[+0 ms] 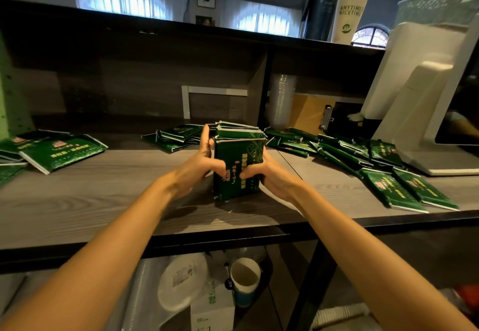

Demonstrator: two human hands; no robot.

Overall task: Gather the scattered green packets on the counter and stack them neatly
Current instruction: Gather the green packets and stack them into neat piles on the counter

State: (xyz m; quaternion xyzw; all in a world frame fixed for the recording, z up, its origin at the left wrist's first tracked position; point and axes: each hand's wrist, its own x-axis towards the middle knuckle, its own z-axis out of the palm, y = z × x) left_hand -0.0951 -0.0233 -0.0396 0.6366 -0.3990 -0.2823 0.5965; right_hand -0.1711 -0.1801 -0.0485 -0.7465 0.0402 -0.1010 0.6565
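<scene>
The stack of green packets (239, 159) stands upright on the bench (103, 188) between the hands. The right hand (267, 175) grips it with curled fingers, and the left hand (204, 162) presses it with straight fingers. Loose packets (388, 190) lie beyond the right hand.

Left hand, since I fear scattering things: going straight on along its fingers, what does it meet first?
The left hand would probably meet the loose green packets just behind the bundle; depth unclear.

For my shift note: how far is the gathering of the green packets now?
Done: one bundle is gathered. In hand: the right hand grips it upright on the counter, the left hand presses its side. Left: loose packets lie at the left, behind and at the right.
</scene>
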